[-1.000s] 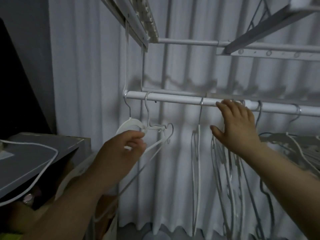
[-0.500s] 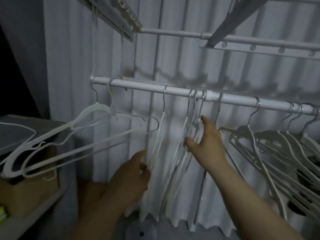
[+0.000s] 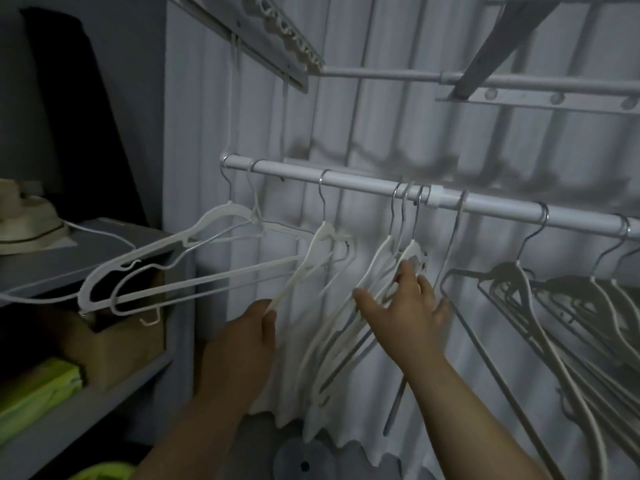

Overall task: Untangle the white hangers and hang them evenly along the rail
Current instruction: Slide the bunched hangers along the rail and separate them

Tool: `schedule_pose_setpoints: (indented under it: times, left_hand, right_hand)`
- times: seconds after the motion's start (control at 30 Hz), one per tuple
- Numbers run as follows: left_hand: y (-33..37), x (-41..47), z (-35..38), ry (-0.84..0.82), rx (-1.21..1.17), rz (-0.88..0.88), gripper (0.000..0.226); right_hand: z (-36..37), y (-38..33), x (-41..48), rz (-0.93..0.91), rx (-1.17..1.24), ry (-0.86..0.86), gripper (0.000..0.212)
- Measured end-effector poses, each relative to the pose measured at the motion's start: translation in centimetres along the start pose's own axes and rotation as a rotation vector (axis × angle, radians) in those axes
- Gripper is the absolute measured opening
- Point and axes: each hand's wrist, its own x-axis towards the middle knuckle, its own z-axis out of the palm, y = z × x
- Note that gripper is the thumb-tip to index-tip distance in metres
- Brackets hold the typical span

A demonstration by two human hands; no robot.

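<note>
Here, from the head camera, our left hand [image 3: 242, 344] pinches the lower arm of a single white hanger [image 3: 320, 237], whose hook sits alone on the white rail [image 3: 360, 183]. Our right hand [image 3: 412, 306] is spread wide, its fingers [image 3: 405, 275] pushed in among a bunch of three hangers [image 3: 381, 251]. Their hooks crowd together on the rail, just beside a joint in it. At the rail's left end, two more hangers [image 3: 235, 211] stick out sideways over a grey shelf [image 3: 52, 265]. Well to the right, a tangled cluster of hangers [image 3: 571, 299] droops from several hooks. A white curtain [image 3: 398, 126] hangs behind.
</note>
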Motion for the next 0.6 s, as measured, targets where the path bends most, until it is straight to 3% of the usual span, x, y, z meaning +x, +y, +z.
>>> schedule_pose_setpoints:
  times: [0.3, 0.47, 0.6]
  left_hand:
    - [-3.1, 2.8, -2.8, -0.001, -0.042, -0.060, 0.033]
    - [-5.6, 4.3, -3.4, 0.003, 0.092, 0.041, 0.033]
    - [-6.5, 4.4, -3.5, 0.025, 0.115, 0.125, 0.028]
  right_hand:
    - [1.0, -1.8, -0.3, 0.054, -0.084, 0.085, 0.075]
    - [1.2, -2.6, -1.4, -0.045, -0.284, 0.178, 0.067]
    - [1.4, -3.5, -2.3, -0.079, -0.256, 0.187, 0.050]
